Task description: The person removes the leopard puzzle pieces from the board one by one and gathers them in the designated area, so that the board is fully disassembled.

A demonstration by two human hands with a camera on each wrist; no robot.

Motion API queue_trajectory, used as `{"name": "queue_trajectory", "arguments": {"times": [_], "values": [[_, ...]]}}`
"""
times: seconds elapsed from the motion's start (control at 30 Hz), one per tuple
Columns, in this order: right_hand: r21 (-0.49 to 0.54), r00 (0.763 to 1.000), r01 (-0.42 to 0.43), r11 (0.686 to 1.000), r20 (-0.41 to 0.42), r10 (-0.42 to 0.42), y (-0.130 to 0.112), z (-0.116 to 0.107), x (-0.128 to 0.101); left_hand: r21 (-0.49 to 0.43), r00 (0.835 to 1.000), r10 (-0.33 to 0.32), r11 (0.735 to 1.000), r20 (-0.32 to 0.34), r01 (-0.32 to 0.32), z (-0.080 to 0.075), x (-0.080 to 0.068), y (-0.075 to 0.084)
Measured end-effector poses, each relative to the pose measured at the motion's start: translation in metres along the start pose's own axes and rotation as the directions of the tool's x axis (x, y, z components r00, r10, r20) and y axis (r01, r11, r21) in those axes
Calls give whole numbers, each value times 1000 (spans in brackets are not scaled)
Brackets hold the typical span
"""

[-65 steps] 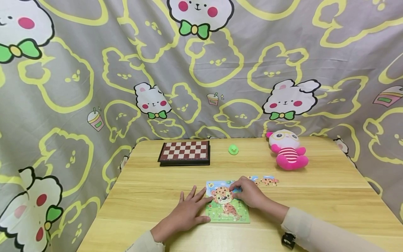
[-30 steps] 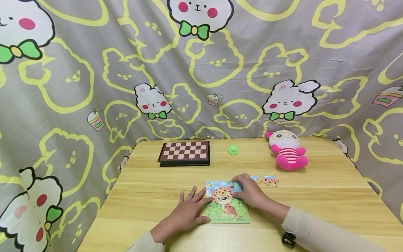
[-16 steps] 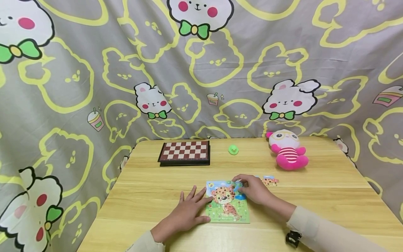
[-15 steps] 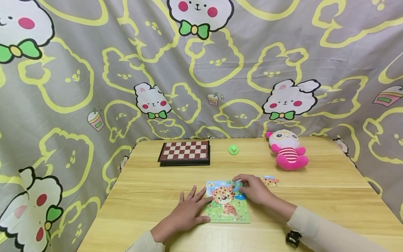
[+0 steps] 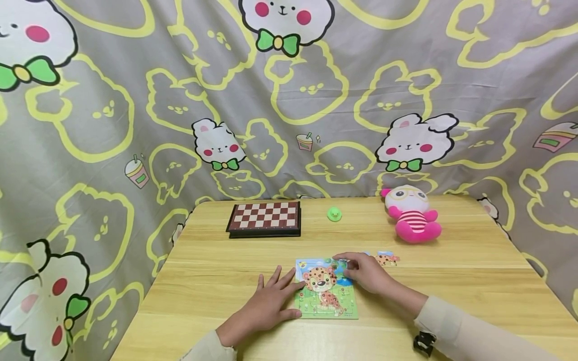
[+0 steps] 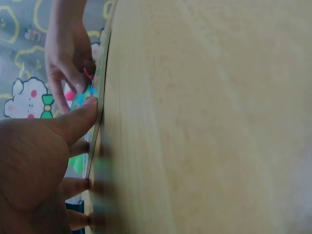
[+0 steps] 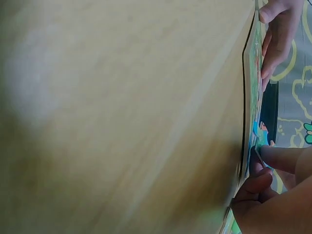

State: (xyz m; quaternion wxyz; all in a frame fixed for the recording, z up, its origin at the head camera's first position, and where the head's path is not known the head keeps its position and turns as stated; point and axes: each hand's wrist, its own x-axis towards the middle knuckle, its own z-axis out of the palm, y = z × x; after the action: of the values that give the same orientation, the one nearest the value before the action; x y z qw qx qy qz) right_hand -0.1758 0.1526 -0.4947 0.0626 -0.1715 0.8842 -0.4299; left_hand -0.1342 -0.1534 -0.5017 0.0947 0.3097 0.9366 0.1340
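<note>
A square jigsaw puzzle with a cartoon leopard on green grass lies flat on the table. My left hand rests at its left edge, fingers spread and straight, thumb at the lower left corner. Over the upper right corner of the board, my right hand pinches a small puzzle piece between thumb and fingers. That puzzle piece shows as a tilted blue-green edge in the right wrist view, mostly covered by the fingers. Loose puzzle pieces with leopard spots lie just beyond the right hand, partly hidden by it.
On the wooden table, a folded chessboard stands at the back left. A small green duck toy sits at the back middle, and a pink and white plush toy at the back right. A patterned curtain hangs behind.
My right hand has shifted slightly right along the board's upper right corner, uncovering more of the blue part there. The left hand has stayed in place.
</note>
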Motion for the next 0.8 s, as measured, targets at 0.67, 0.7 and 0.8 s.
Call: {"name": "queue_trajectory", "arguments": {"times": [0.67, 0.7, 0.8], "values": [[92, 996, -78, 993, -30, 81, 10, -6, -3, -11, 1000, 2, 1000, -1, -2, -2, -1, 2], [105, 996, -80, 991, -28, 84, 10, -7, -4, -12, 1000, 2, 1000, 0, -2, -2, -1, 2], [139, 994, -98, 985, -30, 103, 13, -11, -7, -11, 1000, 2, 1000, 2, -2, -1, -1, 2]]}}
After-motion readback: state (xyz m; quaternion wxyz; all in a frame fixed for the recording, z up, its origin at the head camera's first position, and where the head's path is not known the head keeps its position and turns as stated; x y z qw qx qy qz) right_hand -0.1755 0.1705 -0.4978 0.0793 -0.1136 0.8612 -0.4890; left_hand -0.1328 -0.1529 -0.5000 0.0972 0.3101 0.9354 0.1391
